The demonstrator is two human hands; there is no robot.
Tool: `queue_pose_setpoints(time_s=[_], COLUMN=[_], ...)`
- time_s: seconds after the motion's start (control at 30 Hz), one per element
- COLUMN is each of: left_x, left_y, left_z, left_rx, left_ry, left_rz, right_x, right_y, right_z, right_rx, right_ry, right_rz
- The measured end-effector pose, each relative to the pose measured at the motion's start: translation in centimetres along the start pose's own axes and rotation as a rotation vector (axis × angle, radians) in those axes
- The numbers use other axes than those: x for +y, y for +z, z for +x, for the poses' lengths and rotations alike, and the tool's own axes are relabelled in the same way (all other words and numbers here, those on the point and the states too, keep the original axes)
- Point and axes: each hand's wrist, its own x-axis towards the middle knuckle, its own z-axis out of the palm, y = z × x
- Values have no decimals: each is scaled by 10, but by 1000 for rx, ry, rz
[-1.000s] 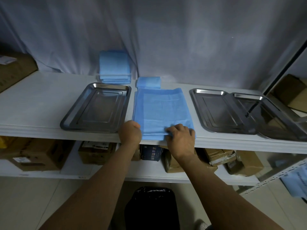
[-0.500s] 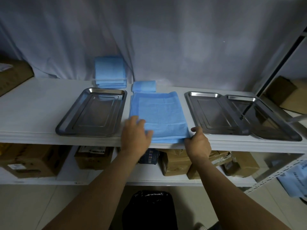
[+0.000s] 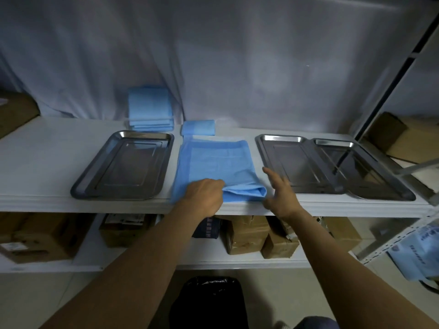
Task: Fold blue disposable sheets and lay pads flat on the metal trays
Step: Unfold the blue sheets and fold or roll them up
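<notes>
Folding step in hand. Thin blue disposable sheet [image 3: 213,162] lay on the white shelf [image 3: 47,150] between the rectangular metal trays [image 3: 142,133]. Left hand [image 3: 204,195] gripped its near edge. Right hand [image 3: 281,193] was spread open just beside the fold. Next, probably: carry the edge over and press flat.

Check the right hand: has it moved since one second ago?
Yes. The right hand has shifted rightward off the blue sheet, toward the middle tray and its near-left corner, now spread open.
</notes>
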Motion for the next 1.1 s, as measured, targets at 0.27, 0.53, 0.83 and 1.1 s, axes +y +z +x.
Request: queue_pose_setpoints(time_s=[0.27,0.53,0.83,1.1], left_x=[-2,-65,-87,-80], left_y=[-50,-51,-24,-11], left_z=[12,20,46,78], left_rx=[-419,-154,-174,4], left_ry=[33,-328,-545,-637], left_rz=[-188,-1308,-1134,-579], right_x=[-15,-16,-27,-31], right_y=[-4,-7,9,19], right_z=[20,54,97,125], right_rx=[-129,-98,51,80], right_ry=[-135,30,21,54], right_rz=[-285,-82,-168,-337])
